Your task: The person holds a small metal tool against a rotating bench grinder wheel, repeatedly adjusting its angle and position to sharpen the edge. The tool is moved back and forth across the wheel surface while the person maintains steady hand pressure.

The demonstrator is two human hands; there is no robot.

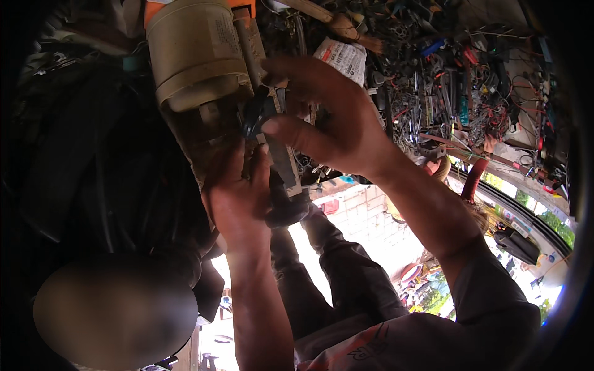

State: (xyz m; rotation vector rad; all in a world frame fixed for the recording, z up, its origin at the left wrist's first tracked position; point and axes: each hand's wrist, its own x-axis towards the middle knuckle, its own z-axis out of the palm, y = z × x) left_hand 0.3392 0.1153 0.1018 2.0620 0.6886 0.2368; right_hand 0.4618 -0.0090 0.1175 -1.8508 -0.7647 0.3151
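A beige cylindrical motor [189, 55] sits on a machine with orange parts [242, 7] at upper centre, beside a narrow metal bar [281, 164] and a curved black piece [253, 120]. My left hand [235, 188] reaches up the machine just below that piece, fingers bent; what they grip is unclear. My right hand [325, 120] is at the black piece from the right, thumb and fingers apart, its upper fingers blurred; whether the thumb touches it is hard to tell. A black round foot or knob [286, 213] is at the bar's lower end.
A cluttered bench of tools and wires [464, 93] fills the upper right, with a printed white packet [340, 55] near the machine. Dark shapes crowd the left, and a rounded blurred object [114, 315] is at lower left. My legs [334, 266] show over bright paving [359, 204].
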